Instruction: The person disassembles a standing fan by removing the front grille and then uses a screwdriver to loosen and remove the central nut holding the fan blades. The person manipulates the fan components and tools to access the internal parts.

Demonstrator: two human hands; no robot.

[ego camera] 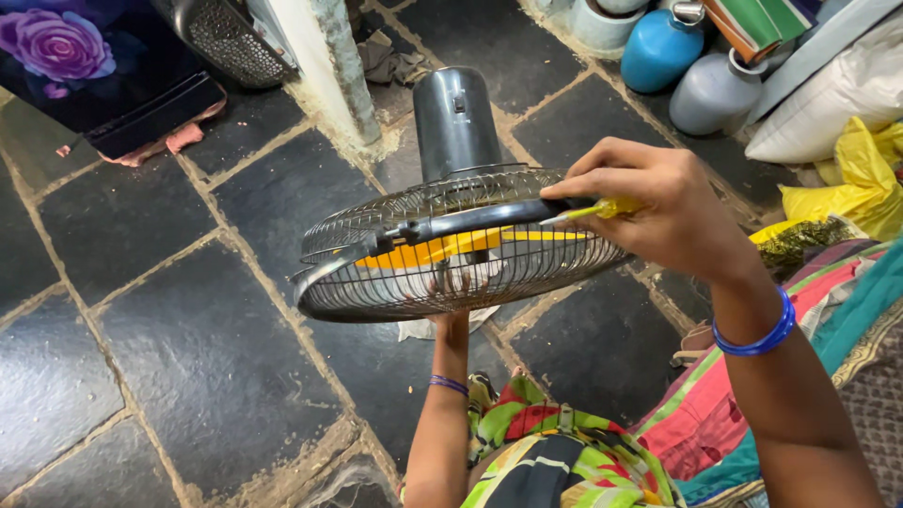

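A table fan head with a round wire guard [470,282] and a dark grey motor housing [454,118] is held up above the floor. Yellow blades [428,252] show through the wires. My left hand [450,303] reaches up under the guard and is mostly hidden behind the mesh; it seems to support the guard from below. My right hand [658,202] is shut on a yellow-handled screwdriver [602,209], whose tip points at the dark rim band of the guard on the right side.
Dark stone floor tiles [188,357] spread to the left. A pillar [329,66] stands behind the fan. Blue and grey vessels [691,66], a white sack and a yellow bag [861,179] crowd the back right. Colourful cloth covers my lap.
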